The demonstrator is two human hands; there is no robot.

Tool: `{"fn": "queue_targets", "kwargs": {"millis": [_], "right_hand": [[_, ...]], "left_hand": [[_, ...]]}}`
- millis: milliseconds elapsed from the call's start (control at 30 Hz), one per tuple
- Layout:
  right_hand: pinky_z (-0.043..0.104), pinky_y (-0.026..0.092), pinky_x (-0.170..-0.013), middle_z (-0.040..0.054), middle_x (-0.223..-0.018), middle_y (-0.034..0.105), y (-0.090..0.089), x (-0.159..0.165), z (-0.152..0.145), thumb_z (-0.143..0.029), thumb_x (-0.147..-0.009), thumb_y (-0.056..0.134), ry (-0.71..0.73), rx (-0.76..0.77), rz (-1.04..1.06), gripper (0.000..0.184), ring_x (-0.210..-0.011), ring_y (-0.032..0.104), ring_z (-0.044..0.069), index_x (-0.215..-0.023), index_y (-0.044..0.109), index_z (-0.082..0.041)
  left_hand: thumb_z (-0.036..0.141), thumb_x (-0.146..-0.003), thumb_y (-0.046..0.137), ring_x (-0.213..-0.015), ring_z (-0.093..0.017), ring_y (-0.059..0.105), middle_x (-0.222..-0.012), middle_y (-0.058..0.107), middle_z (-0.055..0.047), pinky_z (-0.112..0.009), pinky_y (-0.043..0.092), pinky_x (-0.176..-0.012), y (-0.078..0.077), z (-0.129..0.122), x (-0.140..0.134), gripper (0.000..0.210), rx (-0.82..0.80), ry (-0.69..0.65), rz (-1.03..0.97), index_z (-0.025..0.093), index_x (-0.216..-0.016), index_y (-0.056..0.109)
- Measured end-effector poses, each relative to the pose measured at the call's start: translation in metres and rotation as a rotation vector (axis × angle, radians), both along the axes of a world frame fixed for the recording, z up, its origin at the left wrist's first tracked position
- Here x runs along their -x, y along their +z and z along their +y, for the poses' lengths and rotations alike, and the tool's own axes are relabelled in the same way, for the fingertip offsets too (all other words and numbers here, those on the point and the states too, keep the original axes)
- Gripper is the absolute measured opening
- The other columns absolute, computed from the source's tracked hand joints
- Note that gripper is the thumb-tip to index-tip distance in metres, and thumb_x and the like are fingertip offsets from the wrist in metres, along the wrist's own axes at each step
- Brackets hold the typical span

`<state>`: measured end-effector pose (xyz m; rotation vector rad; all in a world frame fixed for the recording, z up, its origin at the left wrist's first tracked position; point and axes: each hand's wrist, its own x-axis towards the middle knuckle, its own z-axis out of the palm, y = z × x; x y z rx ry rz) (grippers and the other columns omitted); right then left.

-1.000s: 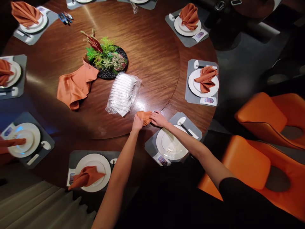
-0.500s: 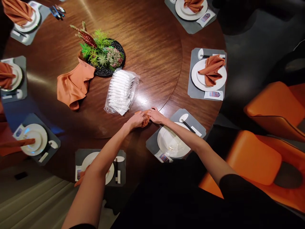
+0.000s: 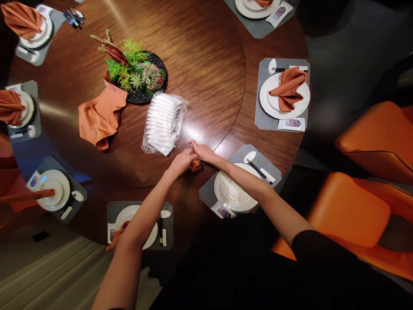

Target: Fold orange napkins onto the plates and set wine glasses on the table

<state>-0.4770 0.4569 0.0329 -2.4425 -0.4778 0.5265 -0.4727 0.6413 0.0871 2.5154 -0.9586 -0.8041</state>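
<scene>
Here, the left hand (image 3: 184, 159) and right hand (image 3: 204, 152) met, both clamped on a bunched napkin (image 3: 195, 165) over the counter (image 3: 200, 64), between packets (image 3: 163, 122) and plate (image 3: 234, 193). Looser orange cloth (image 3: 101, 114) lay farther left, beside the planter (image 3: 145, 95).

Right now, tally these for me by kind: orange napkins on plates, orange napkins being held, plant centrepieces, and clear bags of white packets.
Orange napkins on plates: 6 (one cut off at the top edge)
Held orange napkin: 1
Plant centrepiece: 1
Clear bag of white packets: 1
Total: 9
</scene>
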Motion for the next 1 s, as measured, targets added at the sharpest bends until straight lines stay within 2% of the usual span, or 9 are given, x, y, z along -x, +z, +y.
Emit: {"fn": "queue_targets", "kwargs": {"millis": [133, 233, 333, 433, 500, 633, 733, 867, 1000], "right_hand": [[0.029, 0.044, -0.079, 0.0118, -0.115, 0.081, -0.001, -0.004, 0.001, -0.028, -0.101, 0.061, -0.029, 0.033, 0.04, 0.036, -0.096, 0.071, 0.024, -0.134, 0.069, -0.018], [0.028, 0.042, -0.078, 0.0093, -0.112, 0.079, -0.007, -0.004, 0.0, -0.023, -0.1, 0.058, -0.04, 0.009, 0.03, 0.029, -0.095, 0.067, 0.022, -0.123, 0.074, -0.019], [0.03, 0.044, -0.083, 0.0115, -0.115, 0.073, -0.014, 0.0, -0.004, -0.017, -0.099, 0.053, -0.008, -0.068, -0.076, 0.027, -0.1, 0.062, 0.023, -0.117, 0.073, -0.017], [0.033, 0.045, -0.093, 0.014, -0.121, 0.069, -0.018, 0.008, -0.009, -0.011, -0.095, 0.05, 0.054, -0.129, -0.174, 0.03, -0.108, 0.059, 0.026, -0.115, 0.072, -0.017], [0.036, 0.043, -0.099, 0.014, -0.12, 0.07, -0.016, 0.016, -0.011, -0.009, -0.095, 0.048, 0.086, -0.134, -0.192, 0.033, -0.111, 0.059, 0.027, -0.118, 0.071, -0.017], [0.037, 0.039, -0.102, 0.012, -0.11, 0.074, 0.004, 0.038, -0.017, -0.011, -0.1, 0.047, 0.121, -0.074, -0.22, 0.032, -0.101, 0.063, 0.025, -0.123, 0.069, -0.016], [0.032, 0.04, -0.083, 0.0106, -0.112, 0.076, 0.03, 0.071, -0.021, -0.019, -0.104, 0.052, 0.156, 0.032, -0.163, 0.027, -0.091, 0.066, 0.024, -0.124, 0.07, -0.019], [0.029, 0.036, -0.07, 0.0094, -0.107, 0.08, 0.062, 0.149, -0.025, -0.027, -0.103, 0.061, 0.108, 0.179, 0.029, 0.025, -0.086, 0.07, 0.023, -0.125, 0.073, -0.023], [0.027, 0.041, -0.069, 0.008, -0.097, 0.082, 0.085, 0.246, -0.035, -0.022, -0.093, 0.07, 0.014, 0.09, 0.25, 0.027, -0.085, 0.073, 0.023, -0.119, 0.077, -0.021]], "left_hand": [[0.016, -0.099, 0.055, -0.116, -0.034, 0.064, -0.117, 0.067, -0.018, -0.046, 0.05, -0.108, -0.011, -0.019, 0.033, 0.024, -0.067, 0.05, 0.019, 0.022, -0.096, 0.078], [0.018, -0.102, 0.049, -0.124, -0.037, 0.063, -0.121, 0.068, -0.021, -0.051, 0.048, -0.111, -0.018, -0.022, 0.05, 0.028, -0.078, 0.12, -0.037, 0.022, -0.108, 0.076], [0.018, -0.1, 0.052, -0.135, -0.04, 0.057, -0.139, 0.062, -0.026, -0.054, 0.047, -0.113, -0.026, -0.021, 0.06, 0.036, -0.057, 0.399, -0.15, 0.016, -0.134, 0.065], [0.021, -0.086, 0.072, -0.144, -0.041, 0.051, -0.153, 0.052, -0.028, -0.053, 0.044, -0.12, -0.036, -0.021, 0.064, 0.065, 0.008, 0.728, -0.145, 0.009, -0.147, 0.051], [0.021, -0.077, 0.077, -0.142, -0.039, 0.054, -0.146, 0.057, -0.024, -0.053, 0.046, -0.121, -0.041, -0.023, 0.068, 0.073, 0.06, 0.85, -0.027, 0.011, -0.145, 0.051], [0.025, -0.08, 0.067, -0.121, -0.031, 0.068, -0.122, 0.072, -0.012, -0.05, 0.056, -0.109, -0.043, -0.028, 0.094, 0.063, 0.254, 1.001, 0.231, 0.017, -0.14, 0.053], [0.026, -0.078, 0.067, -0.116, -0.029, 0.072, -0.118, 0.076, -0.01, -0.046, 0.058, -0.106, -0.036, -0.033, 0.136, 0.064, 0.402, 1.091, 0.355, 0.018, -0.141, 0.054], [0.02, -0.073, 0.064, -0.117, -0.027, 0.075, -0.118, 0.079, -0.01, -0.043, 0.06, -0.106, -0.016, -0.04, 0.214, 0.055, 0.599, 1.191, 0.661, 0.018, -0.128, 0.062], [0.016, -0.07, 0.061, -0.093, -0.029, 0.079, -0.094, 0.081, -0.01, -0.043, 0.066, -0.088, 0.008, -0.04, 0.296, 0.04, 0.646, 1.122, 1.028, 0.017, -0.108, 0.073]]}}
